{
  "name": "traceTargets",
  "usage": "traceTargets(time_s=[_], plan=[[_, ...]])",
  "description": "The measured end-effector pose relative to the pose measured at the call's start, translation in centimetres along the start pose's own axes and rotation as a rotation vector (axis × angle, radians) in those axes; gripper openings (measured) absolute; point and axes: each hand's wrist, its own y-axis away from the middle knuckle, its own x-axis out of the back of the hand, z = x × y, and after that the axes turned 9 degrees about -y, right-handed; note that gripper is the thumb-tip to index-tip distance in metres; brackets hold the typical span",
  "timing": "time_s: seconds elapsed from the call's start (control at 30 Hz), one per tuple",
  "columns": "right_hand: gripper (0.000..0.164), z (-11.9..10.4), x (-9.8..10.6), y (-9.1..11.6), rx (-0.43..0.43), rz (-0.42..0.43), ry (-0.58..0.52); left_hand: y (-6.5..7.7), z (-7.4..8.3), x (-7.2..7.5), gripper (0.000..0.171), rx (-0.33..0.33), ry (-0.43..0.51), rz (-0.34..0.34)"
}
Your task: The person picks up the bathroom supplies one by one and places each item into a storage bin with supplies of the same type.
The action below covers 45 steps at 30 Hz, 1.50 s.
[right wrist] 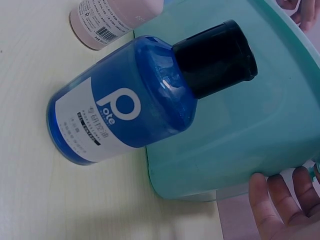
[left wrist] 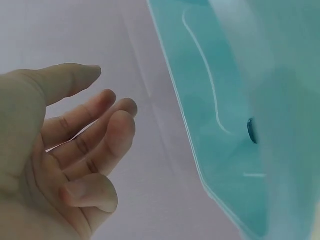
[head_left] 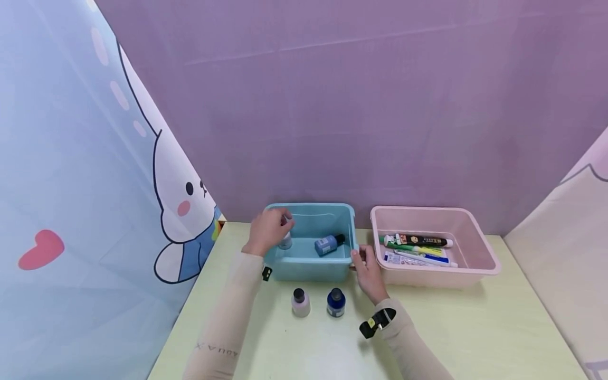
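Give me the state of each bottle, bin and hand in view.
Teal bin: upright, lidless.
Pink bin: upright, lidless.
Pink bottle: upright, capped.
Navy bottle: upright, capped.
Light-blue bottle: on its side, capped.
Pale bottle: in teal bin, partly hidden; pose unclear.
Left hand: empty, fingers loosely bent.
Right hand: holding teal bin's side.

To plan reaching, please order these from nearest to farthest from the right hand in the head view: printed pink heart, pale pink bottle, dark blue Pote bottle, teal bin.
1. Teal bin: its right side touches the right hand.
2. Dark blue Pote bottle: standing left of the hand.
3. Pale pink bottle: farther left.
4. Printed pink heart: far left, on the backdrop.
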Motion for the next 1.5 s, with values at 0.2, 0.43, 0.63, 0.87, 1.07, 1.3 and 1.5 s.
traceTargets(time_s=[0.2,0.43,0.63,0.87,1.07,1.3,1.5], plan=[[0.046,0.1,0.0,0.1,-0.003,0.005,0.010,2.3,0.1,-0.2,0.018,0.000,0.089,0.089],[0.046,0.0,-0.1,0.1,0.012,0.011,0.005,4.1,-0.4,0.1,0.015,0.027,0.174,0.164],[0.044,-0.2,-0.1,0.2,0.021,0.016,-0.001,5.7,-0.6,-0.3,0.017,0.077,0.224,0.178],[0.042,0.0,-0.1,0.1,0.032,0.020,0.004,7.6,-0.8,-1.3,0.016,0.123,0.260,0.214],[0.043,0.1,-0.1,0.0,0.039,0.020,0.009,9.2,-0.6,-2.4,0.012,0.114,0.295,0.222],[0.042,0.2,0.0,0.0,0.038,0.021,0.011,10.7,-0.2,-4.2,0.010,0.101,0.291,0.199],[0.042,0.2,-0.1,0.0,0.040,0.023,0.007,11.6,-0.1,-6.1,0.007,0.084,0.282,0.164]])
